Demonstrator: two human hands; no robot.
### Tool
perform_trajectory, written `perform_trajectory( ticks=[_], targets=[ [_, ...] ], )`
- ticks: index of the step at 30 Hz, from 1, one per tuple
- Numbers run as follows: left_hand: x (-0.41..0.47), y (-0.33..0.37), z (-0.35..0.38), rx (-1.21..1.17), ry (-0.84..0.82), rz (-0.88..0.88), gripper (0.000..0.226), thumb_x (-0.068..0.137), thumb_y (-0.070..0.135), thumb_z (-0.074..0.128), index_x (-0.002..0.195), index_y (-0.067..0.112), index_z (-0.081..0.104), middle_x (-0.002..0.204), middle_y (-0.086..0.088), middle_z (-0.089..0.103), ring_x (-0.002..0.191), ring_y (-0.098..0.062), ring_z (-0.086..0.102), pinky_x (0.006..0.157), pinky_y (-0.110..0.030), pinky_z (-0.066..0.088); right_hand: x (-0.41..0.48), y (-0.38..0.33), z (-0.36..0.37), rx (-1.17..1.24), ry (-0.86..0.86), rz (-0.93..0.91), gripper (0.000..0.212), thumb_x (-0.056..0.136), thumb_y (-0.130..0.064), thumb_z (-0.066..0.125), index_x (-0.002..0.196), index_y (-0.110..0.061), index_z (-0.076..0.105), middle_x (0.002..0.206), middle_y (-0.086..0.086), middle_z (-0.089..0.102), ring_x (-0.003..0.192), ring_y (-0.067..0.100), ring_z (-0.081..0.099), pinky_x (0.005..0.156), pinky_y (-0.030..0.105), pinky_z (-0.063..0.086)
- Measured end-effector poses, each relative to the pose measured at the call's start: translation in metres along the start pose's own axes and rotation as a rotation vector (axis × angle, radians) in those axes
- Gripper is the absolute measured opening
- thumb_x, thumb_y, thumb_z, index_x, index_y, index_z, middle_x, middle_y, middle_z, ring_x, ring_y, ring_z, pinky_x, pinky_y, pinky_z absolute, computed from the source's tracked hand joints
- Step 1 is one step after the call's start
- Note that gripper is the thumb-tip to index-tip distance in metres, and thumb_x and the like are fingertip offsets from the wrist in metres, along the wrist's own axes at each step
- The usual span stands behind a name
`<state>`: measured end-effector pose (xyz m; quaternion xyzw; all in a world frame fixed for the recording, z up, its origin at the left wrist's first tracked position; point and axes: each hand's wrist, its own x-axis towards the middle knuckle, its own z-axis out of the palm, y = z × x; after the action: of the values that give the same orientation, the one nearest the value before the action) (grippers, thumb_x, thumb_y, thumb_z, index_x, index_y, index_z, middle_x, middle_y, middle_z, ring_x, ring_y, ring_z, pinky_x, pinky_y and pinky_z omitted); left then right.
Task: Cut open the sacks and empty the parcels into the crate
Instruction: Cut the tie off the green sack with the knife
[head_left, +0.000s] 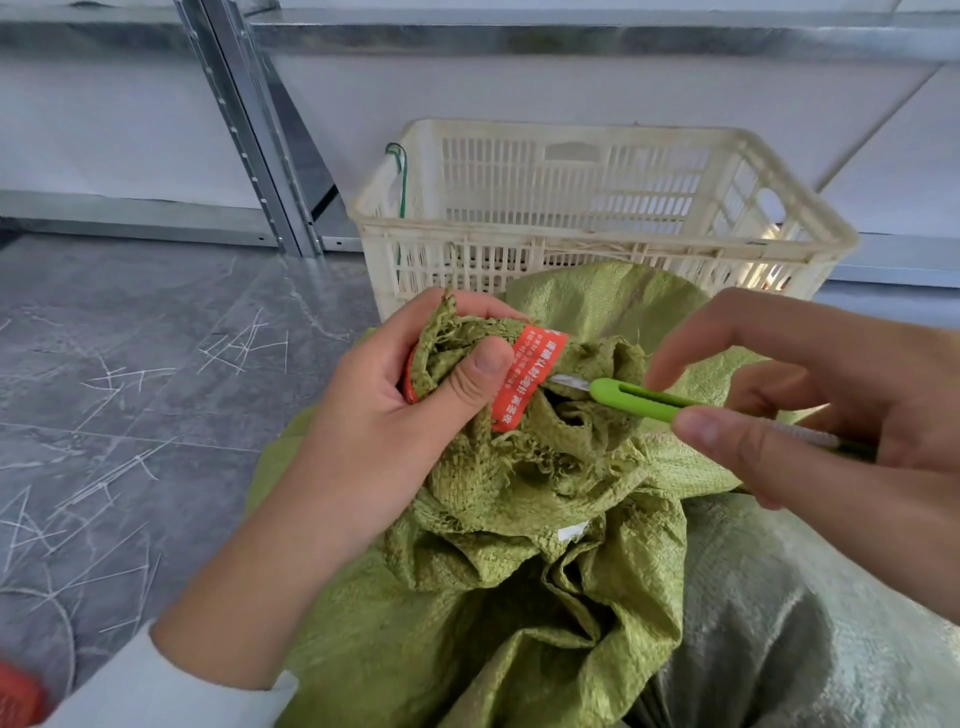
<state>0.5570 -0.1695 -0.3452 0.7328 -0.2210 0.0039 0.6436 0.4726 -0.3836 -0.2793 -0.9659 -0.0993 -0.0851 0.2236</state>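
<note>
A green woven sack (498, 597) stands in front of me, its frayed neck bunched and bound with an orange printed tie tag (527, 382). My left hand (384, 415) grips the bunched neck, thumb pressed beside the tag. My right hand (795, 410) holds a green utility knife (634, 399); its short blade touches the tag at the sack's neck. Behind the sack stands a cream slatted plastic crate (597, 208), whose inside is mostly hidden. No parcels are visible.
A grey-green sack (769, 613) lies against the green one at the right. Grey metal shelving uprights (249, 130) and shelves line the back. The grey floor (130, 389) at the left carries white scratch marks. A red object (18, 696) shows at the bottom-left corner.
</note>
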Motion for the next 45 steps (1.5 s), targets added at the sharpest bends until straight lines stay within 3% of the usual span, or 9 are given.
perform_trajectory(
  ticks=[7, 11, 13, 21, 25, 29, 36, 42, 45],
  targets=[
    [-0.003, 0.003, 0.004, -0.063, 0.056, -0.088, 0.045, 0.075, 0.066, 0.064, 0.107, 0.034, 0.066, 0.096, -0.005, 0.071, 0.092, -0.031, 0.068, 0.085, -0.063, 0.05, 0.007, -0.006, 0.003, 0.083, 0.049, 0.038, 0.023, 0.08, -0.057, 0.052, 0.102, -0.051, 0.055, 0.076, -0.018, 0.06, 0.05, 0.002, 0.057, 0.054, 0.029, 0.052],
    [-0.003, 0.01, 0.003, -0.041, -0.033, -0.004, 0.038, 0.081, 0.058, 0.061, 0.116, 0.042, 0.06, 0.12, 0.012, 0.064, 0.107, -0.018, 0.065, 0.083, -0.052, 0.054, 0.008, -0.006, 0.003, 0.167, 0.033, 0.055, 0.027, 0.081, -0.052, 0.055, 0.108, -0.047, 0.056, 0.07, -0.016, 0.06, 0.059, 0.0, 0.058, 0.056, 0.02, 0.042],
    [-0.003, 0.015, 0.002, 0.115, -0.116, 0.084, 0.046, 0.082, 0.052, 0.063, 0.126, 0.045, 0.052, 0.128, 0.024, 0.055, 0.112, -0.003, 0.06, 0.079, -0.029, 0.054, 0.01, -0.005, 0.003, 0.166, 0.033, 0.062, 0.027, 0.081, -0.053, 0.054, 0.108, -0.046, 0.055, 0.069, -0.016, 0.062, 0.055, 0.001, 0.057, 0.044, 0.017, 0.041],
    [-0.004, 0.012, 0.001, 0.087, -0.095, 0.042, 0.018, 0.079, 0.041, 0.07, 0.097, 0.036, 0.066, 0.087, 0.015, 0.07, 0.084, -0.001, 0.067, 0.071, -0.007, 0.047, 0.009, -0.001, 0.002, 0.173, -0.005, 0.04, 0.034, 0.093, -0.056, 0.036, 0.104, -0.034, 0.059, 0.055, -0.001, 0.053, 0.042, 0.01, 0.048, 0.037, 0.026, 0.04],
    [-0.004, 0.014, 0.003, 0.163, -0.061, 0.064, 0.013, 0.08, 0.045, 0.068, 0.089, 0.035, 0.067, 0.081, 0.017, 0.07, 0.079, 0.002, 0.067, 0.068, -0.004, 0.045, 0.01, -0.004, -0.001, 0.19, -0.058, 0.04, 0.042, 0.096, -0.062, 0.033, 0.102, -0.029, 0.059, 0.056, -0.002, 0.051, 0.039, 0.007, 0.044, 0.034, 0.024, 0.038],
    [-0.005, 0.016, 0.003, 0.158, -0.056, 0.028, 0.016, 0.078, 0.047, 0.069, 0.087, 0.033, 0.068, 0.081, 0.015, 0.071, 0.078, 0.0, 0.068, 0.068, -0.008, 0.047, 0.01, -0.005, 0.0, 0.133, 0.015, 0.071, 0.032, 0.081, -0.079, 0.044, 0.096, -0.055, 0.057, 0.085, -0.021, 0.063, 0.062, -0.007, 0.061, 0.041, 0.004, 0.041],
    [-0.004, 0.02, 0.007, 0.266, -0.051, 0.043, 0.017, 0.076, 0.039, 0.072, 0.087, 0.027, 0.066, 0.094, 0.004, 0.064, 0.094, -0.005, 0.064, 0.081, -0.006, 0.042, 0.013, 0.0, 0.004, 0.06, 0.134, 0.016, 0.026, 0.08, -0.075, 0.046, 0.098, -0.061, 0.057, 0.092, -0.034, 0.065, 0.069, 0.006, 0.066, 0.06, 0.04, 0.056],
    [-0.009, 0.015, 0.005, 0.369, -0.034, -0.074, 0.063, 0.059, 0.065, 0.071, 0.107, 0.026, 0.069, 0.108, 0.022, 0.069, 0.104, 0.011, 0.059, 0.089, -0.007, 0.042, 0.016, 0.005, 0.008, -0.163, 0.126, -0.01, 0.028, 0.087, -0.057, 0.045, 0.081, -0.037, 0.065, 0.06, -0.014, 0.058, 0.059, 0.011, 0.054, 0.057, 0.027, 0.043],
    [-0.008, 0.015, 0.008, 0.318, -0.084, -0.074, 0.043, 0.061, 0.059, 0.073, 0.095, 0.032, 0.071, 0.089, 0.024, 0.072, 0.083, 0.011, 0.065, 0.071, -0.002, 0.044, 0.019, 0.005, 0.013, -0.29, 0.214, -0.083, 0.027, 0.089, -0.044, 0.049, 0.069, -0.033, 0.064, 0.053, -0.018, 0.041, 0.054, 0.008, 0.035, 0.063, 0.029, 0.032]
  ],
)
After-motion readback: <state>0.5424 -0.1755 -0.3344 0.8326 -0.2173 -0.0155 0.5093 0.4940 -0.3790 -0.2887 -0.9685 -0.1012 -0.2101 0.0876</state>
